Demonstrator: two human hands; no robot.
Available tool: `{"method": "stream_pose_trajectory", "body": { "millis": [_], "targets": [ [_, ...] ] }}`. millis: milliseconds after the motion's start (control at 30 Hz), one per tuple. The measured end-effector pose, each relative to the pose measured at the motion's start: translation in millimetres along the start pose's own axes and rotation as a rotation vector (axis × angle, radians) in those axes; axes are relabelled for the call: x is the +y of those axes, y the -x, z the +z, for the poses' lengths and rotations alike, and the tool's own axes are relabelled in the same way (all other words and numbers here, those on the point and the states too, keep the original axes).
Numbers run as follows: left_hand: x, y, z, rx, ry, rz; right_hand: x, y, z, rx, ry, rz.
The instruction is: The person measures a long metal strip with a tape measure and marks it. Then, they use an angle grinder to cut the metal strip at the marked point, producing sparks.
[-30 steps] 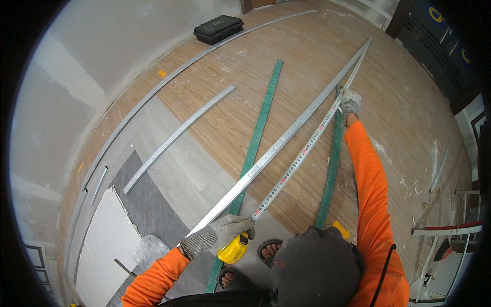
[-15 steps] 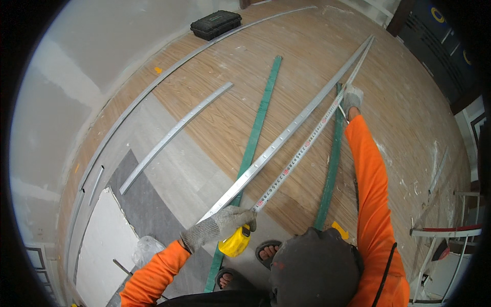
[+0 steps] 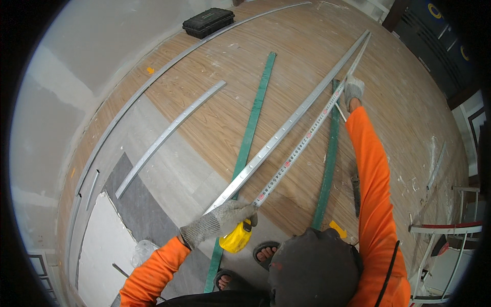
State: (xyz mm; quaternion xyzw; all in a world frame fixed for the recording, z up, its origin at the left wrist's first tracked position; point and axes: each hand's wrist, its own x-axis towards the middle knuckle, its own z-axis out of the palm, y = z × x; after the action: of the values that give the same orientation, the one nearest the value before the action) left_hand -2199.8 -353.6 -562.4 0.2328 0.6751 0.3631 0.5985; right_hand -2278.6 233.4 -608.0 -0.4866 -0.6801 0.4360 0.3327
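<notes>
My left hand (image 3: pixel 222 221), in a grey knit glove, grips a yellow tape measure (image 3: pixel 236 238) beside the near end of a long silver metal channel (image 3: pixel 286 127). From the case the white tape blade (image 3: pixel 294 156) runs out along the channel's right side and meets its far end. Farther out, my gloved right hand (image 3: pixel 354 91) is closed around the blade. A thin white stick-like piece (image 3: pixel 341 112) juts out under that hand; its kind I cannot tell. Two green bars, a left one (image 3: pixel 254 120) and a right one (image 3: pixel 328 169), lie beneath the channel and blade.
A shorter metal channel (image 3: pixel 169 134) and a long one (image 3: pixel 134 97) lie to the left. A black case (image 3: pixel 208 22) sits by the wall. White board (image 3: pixel 105 245) is at lower left, a metal stand (image 3: pixel 445 230) at right. A dark tool (image 3: pixel 356 192) lies beside my right forearm.
The view has shifted slightly, and the dark tool beside my right forearm shows more. My right hand has moved a little farther out. Both hands keep their grips.
</notes>
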Motion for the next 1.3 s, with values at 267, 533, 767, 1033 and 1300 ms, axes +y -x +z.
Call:
{"method": "stream_pose_trajectory", "body": {
  "millis": [267,533,767,1033,1300],
  "targets": [
    [6.4,-1.9,-1.4,0.010,-0.016,-0.035,-5.7,-2.3,8.7,0.028,0.058,0.008],
    [10.4,-5.1,-2.1,-0.005,-0.009,-0.019,18.6,-39.4,8.8,0.035,0.196,-0.110],
    [3.3,-2.5,-3.5,0.014,-0.001,-0.054,10.2,-14.5,19.9,-0.001,0.134,0.000],
    [7.6,2.7,-2.3,0.001,0.040,-0.087,2.3,12.5,15.4,0.009,0.169,-0.060],
    [2.8,5.4,-2.8,-0.007,0.014,-0.029,14.6,10.0,21.2,-0.005,-0.067,0.049]
  ]
}}
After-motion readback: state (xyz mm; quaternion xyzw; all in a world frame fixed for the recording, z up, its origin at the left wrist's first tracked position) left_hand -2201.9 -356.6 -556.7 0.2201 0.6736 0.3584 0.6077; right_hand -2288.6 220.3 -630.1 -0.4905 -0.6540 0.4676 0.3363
